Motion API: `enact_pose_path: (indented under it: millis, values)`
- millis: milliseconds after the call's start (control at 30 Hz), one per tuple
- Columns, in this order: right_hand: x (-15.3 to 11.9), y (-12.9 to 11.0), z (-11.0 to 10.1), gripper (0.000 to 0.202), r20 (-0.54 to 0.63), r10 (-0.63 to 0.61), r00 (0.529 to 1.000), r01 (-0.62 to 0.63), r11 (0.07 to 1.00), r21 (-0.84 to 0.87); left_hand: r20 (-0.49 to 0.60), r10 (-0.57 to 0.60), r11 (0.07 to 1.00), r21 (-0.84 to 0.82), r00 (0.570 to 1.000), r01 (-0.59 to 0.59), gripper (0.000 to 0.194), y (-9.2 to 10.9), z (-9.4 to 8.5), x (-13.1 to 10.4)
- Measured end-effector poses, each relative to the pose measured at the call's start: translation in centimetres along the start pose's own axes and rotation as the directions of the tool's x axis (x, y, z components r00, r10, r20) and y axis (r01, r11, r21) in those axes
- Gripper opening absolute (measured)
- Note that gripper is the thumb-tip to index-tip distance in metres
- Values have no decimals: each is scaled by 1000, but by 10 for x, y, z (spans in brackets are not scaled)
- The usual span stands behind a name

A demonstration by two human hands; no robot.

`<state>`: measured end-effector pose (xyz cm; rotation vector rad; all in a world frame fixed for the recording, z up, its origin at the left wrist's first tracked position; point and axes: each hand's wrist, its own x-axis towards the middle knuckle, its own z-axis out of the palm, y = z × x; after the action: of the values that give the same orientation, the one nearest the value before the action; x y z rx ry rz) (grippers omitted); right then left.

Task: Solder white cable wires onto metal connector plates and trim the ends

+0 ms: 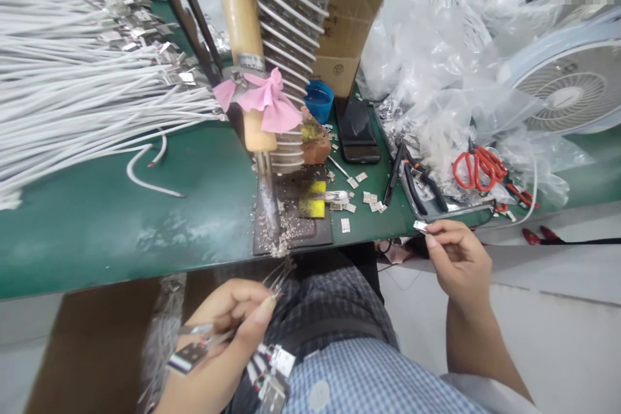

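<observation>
My left hand [233,330] is closed around several white USB cables. Their metal USB plugs [276,378] hang below the palm, and one more plug [188,357] sticks out at the wrist side. Thin bare wire ends [280,277] poke up past the thumb and forefinger. My right hand [458,259] pinches a small silver USB connector shell [420,226] at the front edge of the bench. Between the hands, a soldering iron [269,200] with a wooden handle is fixed tip down over a dark pad [320,233] strewn with solder bits.
A large bundle of white cables [97,77] covers the left of the green bench [194,233]. Loose connector shells [345,225], a black phone [356,129], pliers [422,187] and red-handled scissors [478,168] lie on the right. A ribbed hose [298,19] rises behind the iron; a fan [567,90] stands far right.
</observation>
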<state>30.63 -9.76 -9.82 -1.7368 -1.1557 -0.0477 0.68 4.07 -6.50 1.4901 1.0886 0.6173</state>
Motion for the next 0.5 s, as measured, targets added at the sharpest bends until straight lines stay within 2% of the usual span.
enact_pose_path:
  millis: [67,200,300,367,400,433,500]
  values:
    - [0,0,3,8,21,1,1000,-1,1000,-1,11,-8,1000,-8,1000,8,14,-2,-1,-1]
    - [1,0,6,8,4,75,997,-75,997,6,-20,-46,988,-147,999,42,17,-5,5,-4]
    - [0,-9,9,8,-60,77,995,-76,997,25,111,-19,967,-250,994,47,18,-7,8,-3]
    - [-2,-23,14,9,-106,97,990,-84,990,115,221,38,946,-322,975,36,19,-8,8,-3]
    - [-3,-31,18,9,-85,129,988,-110,974,197,247,42,938,-343,968,46,19,-9,9,-2]
    - [-5,-40,23,7,-3,165,986,-156,944,291,276,58,932,-361,959,47,19,-9,9,-3]
    - [-9,-58,36,7,247,137,959,-235,872,429,292,91,923,-384,952,30,17,-9,10,-4]
